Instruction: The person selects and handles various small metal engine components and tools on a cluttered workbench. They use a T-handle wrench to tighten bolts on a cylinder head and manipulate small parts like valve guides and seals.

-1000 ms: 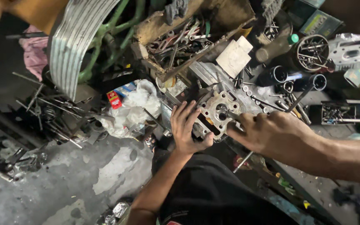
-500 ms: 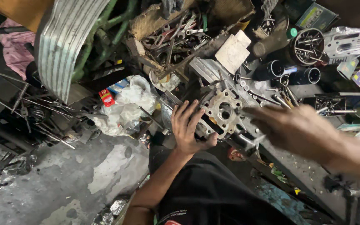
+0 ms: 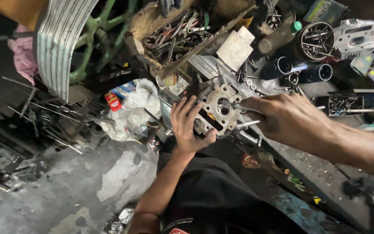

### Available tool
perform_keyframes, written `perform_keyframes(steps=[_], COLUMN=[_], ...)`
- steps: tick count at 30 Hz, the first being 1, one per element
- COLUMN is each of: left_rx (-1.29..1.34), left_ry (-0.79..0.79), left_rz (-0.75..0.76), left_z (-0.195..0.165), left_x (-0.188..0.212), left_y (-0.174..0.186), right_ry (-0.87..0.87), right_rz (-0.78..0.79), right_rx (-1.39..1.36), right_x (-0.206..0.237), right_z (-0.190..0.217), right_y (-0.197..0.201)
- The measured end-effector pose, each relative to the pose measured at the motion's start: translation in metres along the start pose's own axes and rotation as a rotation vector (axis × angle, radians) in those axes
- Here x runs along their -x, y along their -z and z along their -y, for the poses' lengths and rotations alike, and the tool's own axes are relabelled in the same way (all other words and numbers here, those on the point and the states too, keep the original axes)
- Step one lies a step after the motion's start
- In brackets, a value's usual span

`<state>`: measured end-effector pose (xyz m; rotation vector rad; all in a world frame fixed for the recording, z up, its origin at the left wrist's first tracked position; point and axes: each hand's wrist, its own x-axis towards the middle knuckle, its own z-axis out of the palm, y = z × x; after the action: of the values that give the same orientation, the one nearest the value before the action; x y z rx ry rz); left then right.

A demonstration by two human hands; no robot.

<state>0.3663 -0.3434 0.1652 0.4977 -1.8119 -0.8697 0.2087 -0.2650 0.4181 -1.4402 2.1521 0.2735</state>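
1. Right now the metal engine part (image 3: 219, 106), a pale cast block with a round bore and several bolt holes, sits at the middle of the cluttered workbench (image 3: 325, 169), propped at the bench's near edge and tilted toward the person.
2. Its long axis seems to run from the lower left up to the upper right, across the person's front.
3. Both hands meet on it: the left hand (image 3: 189, 125) is on its left side, the right hand (image 3: 288, 117) on its right, so neither is clearly nearer.
4. The left hand lies spread wide, fingers fanned up over the left face and thumb hooked under the lower edge, steadying it.
5. The right hand is curled narrow around a thin metal tool (image 3: 245, 125) whose tip points left into the part; what kind of tool I cannot tell.
6. Above the part stands a wooden tray of wrenches (image 3: 182, 34).
7. Left of the part lies a crumpled white plastic bag (image 3: 130, 112).
8. To the upper right of the part are dark tubes (image 3: 299, 71).
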Motion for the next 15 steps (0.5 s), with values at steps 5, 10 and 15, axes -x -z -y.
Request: perform_keyframes(steps=[5,10,15], left_rx=[-0.006,0.101,0.039], left_ry=[-0.005,0.008,-0.029], left_rz=[0.017,0.066,0.166], left_z=[-0.009,-0.025,-0.069], left_x=[0.002,-0.014,-0.032], left_y=[0.002,0.013,0.031], right_ry=[-0.022,0.005,-0.169], right_rz=[-0.015,-0.237,-0.322], right_rx=[-0.047,-0.386,-1.477], right_x=[0.005,0.057,0.117], right_z=[-0.006,-0.06,-0.128], right_y=[-0.001,-0.026,-0.113])
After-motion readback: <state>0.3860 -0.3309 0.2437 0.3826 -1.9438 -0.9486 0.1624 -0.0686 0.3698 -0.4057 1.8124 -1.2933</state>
